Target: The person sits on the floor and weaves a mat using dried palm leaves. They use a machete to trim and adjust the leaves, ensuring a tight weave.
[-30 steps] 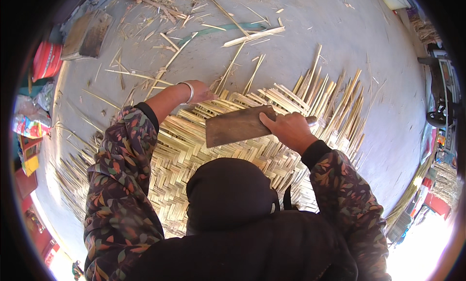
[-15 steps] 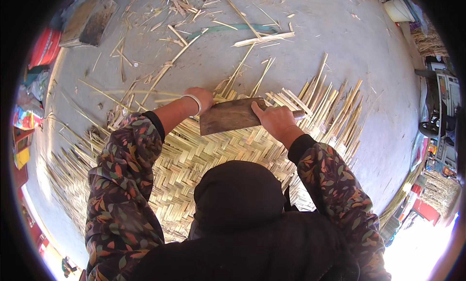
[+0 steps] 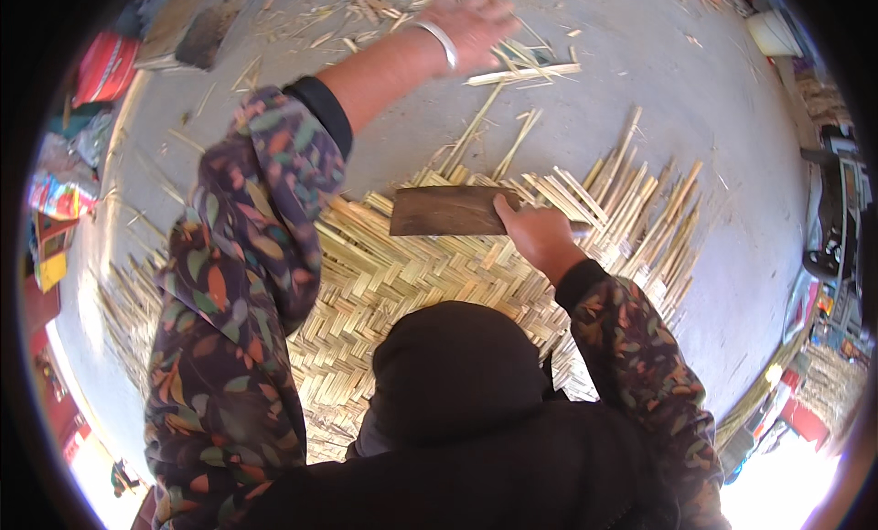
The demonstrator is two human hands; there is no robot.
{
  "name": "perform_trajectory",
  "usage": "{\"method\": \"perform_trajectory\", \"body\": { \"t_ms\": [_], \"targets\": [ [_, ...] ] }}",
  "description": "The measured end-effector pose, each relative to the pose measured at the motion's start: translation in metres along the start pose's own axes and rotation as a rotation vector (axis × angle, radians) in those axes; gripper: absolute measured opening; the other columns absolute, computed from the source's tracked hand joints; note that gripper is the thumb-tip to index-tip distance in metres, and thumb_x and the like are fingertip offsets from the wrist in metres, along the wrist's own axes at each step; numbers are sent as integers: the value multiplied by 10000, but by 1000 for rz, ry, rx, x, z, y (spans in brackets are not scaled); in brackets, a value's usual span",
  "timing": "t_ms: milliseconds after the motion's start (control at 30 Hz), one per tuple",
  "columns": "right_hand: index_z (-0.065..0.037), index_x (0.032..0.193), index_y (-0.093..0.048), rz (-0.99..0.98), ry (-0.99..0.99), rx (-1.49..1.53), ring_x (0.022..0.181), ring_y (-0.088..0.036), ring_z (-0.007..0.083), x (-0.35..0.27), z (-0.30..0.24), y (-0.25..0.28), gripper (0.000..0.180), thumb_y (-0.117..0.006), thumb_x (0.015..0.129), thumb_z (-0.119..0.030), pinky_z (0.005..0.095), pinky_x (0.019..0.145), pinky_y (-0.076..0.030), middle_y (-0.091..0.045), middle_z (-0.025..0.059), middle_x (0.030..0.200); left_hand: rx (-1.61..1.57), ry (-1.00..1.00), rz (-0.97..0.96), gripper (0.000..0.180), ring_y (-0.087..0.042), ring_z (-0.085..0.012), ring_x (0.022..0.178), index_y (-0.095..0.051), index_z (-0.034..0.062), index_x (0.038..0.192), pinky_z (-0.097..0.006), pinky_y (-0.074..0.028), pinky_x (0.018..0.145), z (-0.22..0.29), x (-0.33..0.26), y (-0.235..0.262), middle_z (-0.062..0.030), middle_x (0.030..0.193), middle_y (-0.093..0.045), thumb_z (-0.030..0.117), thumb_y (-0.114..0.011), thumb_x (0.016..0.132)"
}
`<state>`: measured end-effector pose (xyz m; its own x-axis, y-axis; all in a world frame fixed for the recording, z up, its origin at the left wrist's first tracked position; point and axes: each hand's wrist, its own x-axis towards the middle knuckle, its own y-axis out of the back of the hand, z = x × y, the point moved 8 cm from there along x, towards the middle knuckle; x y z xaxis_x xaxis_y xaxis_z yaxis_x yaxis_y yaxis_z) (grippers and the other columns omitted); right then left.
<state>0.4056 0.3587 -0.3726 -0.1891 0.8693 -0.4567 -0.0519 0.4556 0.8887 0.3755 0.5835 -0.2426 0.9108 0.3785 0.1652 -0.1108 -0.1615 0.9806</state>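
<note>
My right hand [image 3: 538, 230] is wrapped round the handle of a cleaver [image 3: 448, 212], its thumb against the back end of the wide dark blade. The blade lies level over the far edge of a mat [image 3: 412, 288] woven from pale split strips in a herringbone pattern. Loose strip ends [image 3: 631, 196] fan out past the mat's edge. Well beyond the mat, my left hand [image 3: 466, 27] reaches out over the floor with fingers spread and somewhat blurred, a pale band on its wrist. Loose strips [image 3: 526, 68] lie on the floor beside its fingertips.
Scraps of strip litter the grey floor [image 3: 640, 82] at the far side. A worn wooden block [image 3: 187, 27] and a red bag [image 3: 105, 68] stand at the far left. A whitish bucket [image 3: 773, 33] is at the far right, with bundled stalks [image 3: 828, 379] lower down.
My left hand has swung away from beside the blade, far out over the floor, and its fingers have spread. Long strips that lay on the left have shifted. The cleaver stays in my right hand.
</note>
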Motion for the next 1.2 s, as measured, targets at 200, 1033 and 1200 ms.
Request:
{"method": "perform_trajectory", "body": {
  "t_ms": [200,1033,1200],
  "targets": [
    [-115,1227,-505,89,110,-7,587,-645,250,-49,-24,22,381,-539,847,-110,387,494,-486,-606,65,671,-475,180,-615,435,-618,-361,1040,-571,103,1244,-424,-479,930,-32,-147,-113,-172,1186,-629,392,-549,919],
    [-122,1199,-500,121,241,-59,623,-666,252,51,-122,45,347,-540,856,-150,398,496,-492,-631,77,700,-289,193,-939,320,-666,-339,911,-690,109,963,-441,-513,780,-22,-289,-137,-152,939,-699,389,-556,884],
    [-98,1314,-458,12,177,-76,678,-684,247,62,-120,26,451,-528,872,-158,409,555,-507,-667,82,754,-303,270,-865,260,-669,-345,881,-692,112,942,-447,-515,760,-24,-306,-166,-158,908,-697,334,-580,865]
  ]
}}
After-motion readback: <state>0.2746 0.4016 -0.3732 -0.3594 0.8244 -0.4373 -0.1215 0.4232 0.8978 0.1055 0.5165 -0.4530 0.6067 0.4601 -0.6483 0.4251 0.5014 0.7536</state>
